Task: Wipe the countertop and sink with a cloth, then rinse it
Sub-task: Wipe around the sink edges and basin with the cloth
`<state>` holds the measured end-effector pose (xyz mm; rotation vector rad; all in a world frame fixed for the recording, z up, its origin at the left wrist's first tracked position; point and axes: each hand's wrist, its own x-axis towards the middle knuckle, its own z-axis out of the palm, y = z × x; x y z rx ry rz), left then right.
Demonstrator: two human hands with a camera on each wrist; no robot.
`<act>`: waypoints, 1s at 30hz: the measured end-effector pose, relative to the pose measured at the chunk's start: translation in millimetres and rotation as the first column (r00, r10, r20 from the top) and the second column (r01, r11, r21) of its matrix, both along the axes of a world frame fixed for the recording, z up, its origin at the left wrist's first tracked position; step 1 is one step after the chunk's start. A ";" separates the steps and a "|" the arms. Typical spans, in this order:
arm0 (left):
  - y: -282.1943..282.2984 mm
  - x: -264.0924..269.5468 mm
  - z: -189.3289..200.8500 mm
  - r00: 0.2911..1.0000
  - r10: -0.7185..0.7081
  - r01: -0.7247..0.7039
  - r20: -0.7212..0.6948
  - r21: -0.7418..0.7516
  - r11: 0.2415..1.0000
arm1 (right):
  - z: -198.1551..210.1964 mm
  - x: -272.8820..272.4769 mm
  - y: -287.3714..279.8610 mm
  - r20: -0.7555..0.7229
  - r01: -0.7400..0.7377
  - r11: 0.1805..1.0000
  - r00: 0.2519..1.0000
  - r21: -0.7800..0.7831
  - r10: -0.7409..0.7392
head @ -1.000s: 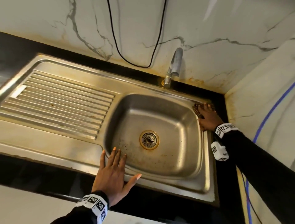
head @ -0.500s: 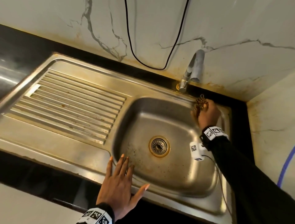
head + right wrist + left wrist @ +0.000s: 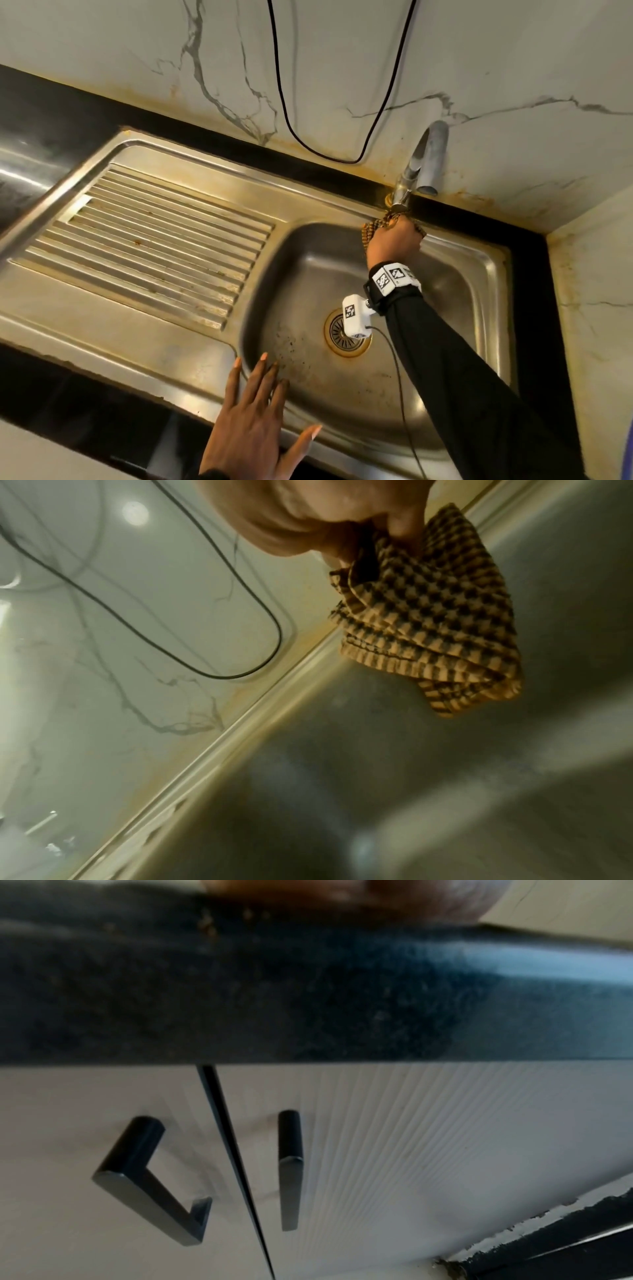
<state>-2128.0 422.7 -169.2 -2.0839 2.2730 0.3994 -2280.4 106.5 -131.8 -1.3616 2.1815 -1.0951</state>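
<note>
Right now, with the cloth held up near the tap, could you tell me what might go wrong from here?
The checked cloth is bunched in the right hand just below the tap; wiping there, it may snag on the tap's base. The black cable hangs low behind the sink, so splashes from rinsing might reach it. The left hand rests flat on the sink's front rim and could slip if that gets wet.

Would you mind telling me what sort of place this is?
Most likely a home kitchen: a steel sink with ribbed drainboard, a tap against marble-look wall, and cabinet doors below.
</note>
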 end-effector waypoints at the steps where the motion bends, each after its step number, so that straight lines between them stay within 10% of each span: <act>1: -2.5 0.8 -0.9 1.000 -0.008 0.008 -0.006 -0.011 1.000 | 2.5 4.8 3.1 0.021 -0.024 0.999 1.000 0.024 0.024; 5: -7.2 4.4 -6.7 1.000 -0.005 0.005 -0.005 0.025 1.000 | -14.0 47.8 -2.6 -0.115 -0.294 0.950 0.952 -0.102 0.283; 13: -4.2 3.9 -8.2 0.996 0.030 -0.019 -0.082 0.126 0.992 | -40.7 60.3 -72.2 -0.507 -0.668 0.714 0.551 0.208 0.663; 23: -5.2 12.3 -11.9 0.998 -0.031 0.039 -0.046 0.188 0.981 | -39.0 51.4 -64.5 -0.555 -0.443 0.888 0.712 0.122 0.431; 30: -5.2 17.6 -19.0 0.997 -0.064 0.065 0.043 -0.029 0.997 | -33.0 102.9 -81.9 -0.503 -0.729 0.654 0.496 0.201 0.707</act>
